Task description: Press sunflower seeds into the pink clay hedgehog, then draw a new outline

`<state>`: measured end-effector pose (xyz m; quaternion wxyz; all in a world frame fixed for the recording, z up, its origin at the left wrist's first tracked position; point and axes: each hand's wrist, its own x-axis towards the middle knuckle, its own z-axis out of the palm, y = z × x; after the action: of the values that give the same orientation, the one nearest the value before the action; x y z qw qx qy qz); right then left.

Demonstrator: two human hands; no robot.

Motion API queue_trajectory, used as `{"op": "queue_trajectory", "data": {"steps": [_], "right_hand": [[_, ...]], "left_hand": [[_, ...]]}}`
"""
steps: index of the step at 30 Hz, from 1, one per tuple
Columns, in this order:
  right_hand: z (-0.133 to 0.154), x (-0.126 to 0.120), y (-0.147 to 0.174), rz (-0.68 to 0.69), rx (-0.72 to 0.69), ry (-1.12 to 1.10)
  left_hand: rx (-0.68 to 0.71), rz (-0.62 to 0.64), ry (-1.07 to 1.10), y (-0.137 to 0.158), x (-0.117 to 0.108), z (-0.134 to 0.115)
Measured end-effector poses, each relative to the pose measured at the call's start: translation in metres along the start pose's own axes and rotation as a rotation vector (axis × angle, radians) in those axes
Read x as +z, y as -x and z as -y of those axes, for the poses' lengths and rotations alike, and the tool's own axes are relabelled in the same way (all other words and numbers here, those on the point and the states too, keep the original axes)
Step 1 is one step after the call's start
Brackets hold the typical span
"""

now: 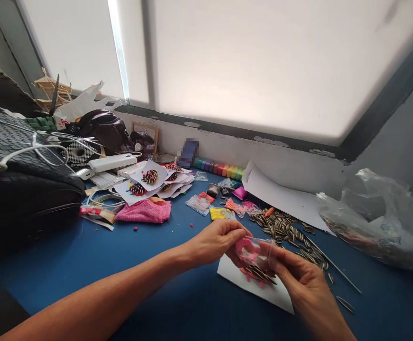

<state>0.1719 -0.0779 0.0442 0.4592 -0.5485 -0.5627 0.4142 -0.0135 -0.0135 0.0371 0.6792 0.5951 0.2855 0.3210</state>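
Observation:
Between both hands is a small clear plastic bag (252, 250) with pink modelling clay inside. My left hand (217, 240) pinches its left edge with closed fingers. The bag's right side is gripped by my right hand (295, 271), its thumb and fingers pressed together. Just below the bag, a sheet of white paper (235, 283) lies on the blue table. On that paper is a cluster of striped sunflower seeds (260, 274) set with pink clay; the bag and my hands partly hide it.
A loose pile of sunflower seeds (284, 229) and a thin rod (334, 266) lie to the right. Behind are clay packets (220, 214), a pink cloth (144, 211) and papers with finished seed figures (151, 177). A plastic bag (380, 222) stands right, a black bag (24, 175) left.

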Motion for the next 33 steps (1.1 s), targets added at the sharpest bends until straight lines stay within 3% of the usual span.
{"op": "queue_trajectory", "data": {"steps": [3,8,16,22,26,33], "right_hand": [[-0.0021,-0.0003,-0.0009,-0.058,0.017,-0.013],[-0.0005,-0.0022,-0.0035,-0.119,0.030,-0.027],[-0.0060,-0.0016,-0.0015,-0.065,0.004,-0.013],[-0.0024,-0.0015,0.0007,0.028,-0.116,0.090],[0.0001,0.0022,0.0022,0.103,-0.078,0.077],[-0.0017,0.0037,0.0018,0.038,-0.025,0.007]], "left_hand": [[-0.053,-0.043,-0.111,0.0001,-0.0022,-0.0013],[-0.102,0.074,-0.187,0.0033,-0.0041,-0.0022],[-0.062,0.008,-0.099,0.0039,-0.0021,-0.0080],[0.021,-0.023,-0.119,0.0039,-0.0001,-0.0035],[0.043,-0.049,-0.157,0.0038,0.0014,0.0003],[0.022,-0.029,-0.173,0.0037,0.0016,-0.0032]]}}
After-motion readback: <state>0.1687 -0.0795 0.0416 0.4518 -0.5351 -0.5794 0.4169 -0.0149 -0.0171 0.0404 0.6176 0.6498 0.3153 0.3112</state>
